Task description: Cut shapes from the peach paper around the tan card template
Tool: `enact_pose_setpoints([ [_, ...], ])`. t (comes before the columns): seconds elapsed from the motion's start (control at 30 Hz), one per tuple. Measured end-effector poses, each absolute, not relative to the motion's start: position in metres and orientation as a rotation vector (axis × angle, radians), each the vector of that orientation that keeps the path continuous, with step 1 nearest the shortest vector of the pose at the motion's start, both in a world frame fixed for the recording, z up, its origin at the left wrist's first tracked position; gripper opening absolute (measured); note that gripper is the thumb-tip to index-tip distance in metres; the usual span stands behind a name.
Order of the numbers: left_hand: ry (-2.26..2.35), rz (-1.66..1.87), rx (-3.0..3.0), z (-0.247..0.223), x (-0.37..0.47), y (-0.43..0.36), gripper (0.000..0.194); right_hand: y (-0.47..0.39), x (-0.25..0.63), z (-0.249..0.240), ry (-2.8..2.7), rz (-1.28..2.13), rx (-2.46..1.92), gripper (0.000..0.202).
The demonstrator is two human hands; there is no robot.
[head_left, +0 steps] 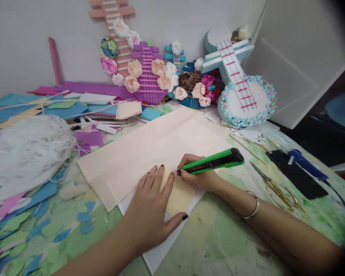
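Observation:
My left hand [151,207] lies flat with fingers spread, pressing on a small pale yellow paper piece [179,195]. Beneath that is a large cream sheet [143,147], with a white sheet [161,251] showing under its near edge. In my right hand [199,178] is a green and black utility knife [212,161], gripped like a pen. Its front end points left, down towards the yellow paper's edge beside my left fingertips. The blade tip is hidden by my fingers.
Gold-handled scissors [276,188], a black phone-like slab [296,174] and a blue glue gun [307,165] lie at right. Decorated model instruments [244,96] lean on the back wall. White string [31,145] and coloured paper scraps [40,226] cover the left.

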State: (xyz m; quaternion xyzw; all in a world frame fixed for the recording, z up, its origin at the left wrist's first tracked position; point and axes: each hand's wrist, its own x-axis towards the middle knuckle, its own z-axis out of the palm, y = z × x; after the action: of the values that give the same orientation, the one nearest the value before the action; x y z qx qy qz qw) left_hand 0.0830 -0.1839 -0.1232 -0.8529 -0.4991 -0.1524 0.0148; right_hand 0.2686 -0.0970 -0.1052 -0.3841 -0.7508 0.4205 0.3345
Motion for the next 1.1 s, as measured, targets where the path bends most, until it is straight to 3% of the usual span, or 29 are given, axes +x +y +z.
enact_pose_setpoints([
  [1.1,-1.528,-0.5,-2.678,-0.1203,0.0836,-0.1838,0.071,-0.0998,0.2712,-0.1071,-1.977,1.057,-1.035,0.008],
])
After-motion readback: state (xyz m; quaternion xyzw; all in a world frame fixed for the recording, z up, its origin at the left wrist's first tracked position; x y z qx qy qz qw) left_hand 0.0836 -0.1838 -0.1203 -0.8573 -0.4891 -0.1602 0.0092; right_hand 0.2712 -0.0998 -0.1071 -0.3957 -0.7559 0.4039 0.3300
